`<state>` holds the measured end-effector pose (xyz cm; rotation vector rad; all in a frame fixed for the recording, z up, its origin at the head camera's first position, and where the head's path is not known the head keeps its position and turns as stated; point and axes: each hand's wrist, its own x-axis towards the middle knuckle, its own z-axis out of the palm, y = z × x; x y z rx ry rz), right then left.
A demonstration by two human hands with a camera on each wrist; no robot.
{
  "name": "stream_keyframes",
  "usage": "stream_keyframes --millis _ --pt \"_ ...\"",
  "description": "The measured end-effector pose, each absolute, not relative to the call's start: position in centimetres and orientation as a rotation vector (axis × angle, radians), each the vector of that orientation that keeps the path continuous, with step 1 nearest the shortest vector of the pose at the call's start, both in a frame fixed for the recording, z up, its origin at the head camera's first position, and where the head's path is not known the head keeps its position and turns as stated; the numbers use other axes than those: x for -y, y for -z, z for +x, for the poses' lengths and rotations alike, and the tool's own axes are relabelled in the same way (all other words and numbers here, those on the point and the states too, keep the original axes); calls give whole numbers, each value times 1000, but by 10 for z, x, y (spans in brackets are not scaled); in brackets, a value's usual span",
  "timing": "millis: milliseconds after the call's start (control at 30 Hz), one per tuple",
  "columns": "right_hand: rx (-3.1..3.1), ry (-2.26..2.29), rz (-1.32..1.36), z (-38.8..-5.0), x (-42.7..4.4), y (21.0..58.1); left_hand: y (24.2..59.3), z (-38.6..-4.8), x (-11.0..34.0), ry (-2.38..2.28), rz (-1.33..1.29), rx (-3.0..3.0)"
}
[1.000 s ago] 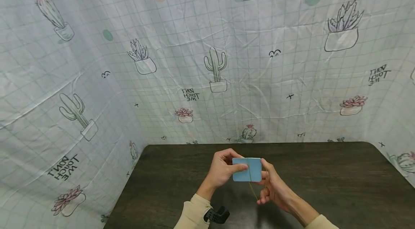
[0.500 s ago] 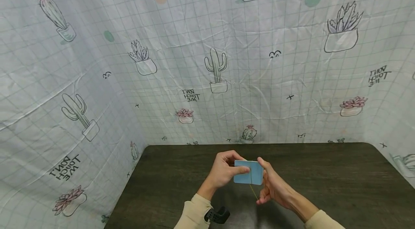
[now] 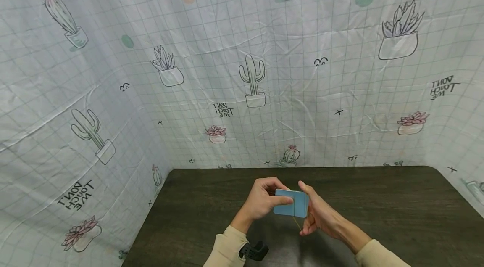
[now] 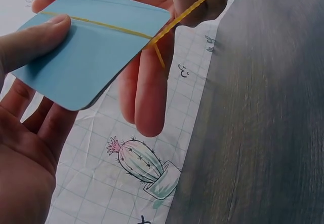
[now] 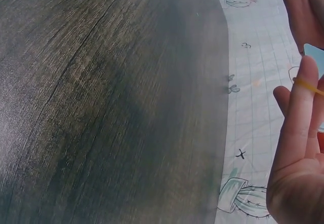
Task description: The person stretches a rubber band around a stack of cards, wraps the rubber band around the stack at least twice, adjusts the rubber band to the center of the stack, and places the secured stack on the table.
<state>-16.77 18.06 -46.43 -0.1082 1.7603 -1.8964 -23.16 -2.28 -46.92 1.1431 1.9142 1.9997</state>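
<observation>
My left hand (image 3: 261,202) pinches a stack of light blue cards (image 3: 301,206), thumb across the front face and fingers behind. A thin yellow rubber band (image 4: 109,26) runs over the face of the cards under the thumb. From the cards' edge the band stretches to my right hand (image 3: 321,216), where it loops over a finger, as the right wrist view shows. That hand's thumb points up beside the cards' right edge, and its other fingers are partly behind the stack. The back of the stack is hidden in the head view.
A dark wooden table (image 3: 378,208) lies beneath both hands. White cloth (image 3: 310,103) printed with cacti and grid lines hangs behind it and along both sides. A black band (image 3: 254,251) sits on the left wrist.
The card stack has shifted slightly right and down and tilted a little. My right thumb has moved off the upper corner of the cards; the rubber band stays stretched.
</observation>
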Motion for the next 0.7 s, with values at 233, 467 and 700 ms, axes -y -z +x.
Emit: stream_keyframes --millis 233,467,700 --pt "-1742 1866 -138 -169 -182 466 470 -231 24 -1966 1153 -1919" --pt "-1696 1873 -194 -171 -183 466 469 -232 23 -1944 1191 -1880" --pt "-1624 1918 -222 -173 -187 468 469 -230 22 -1977 1245 -1820"
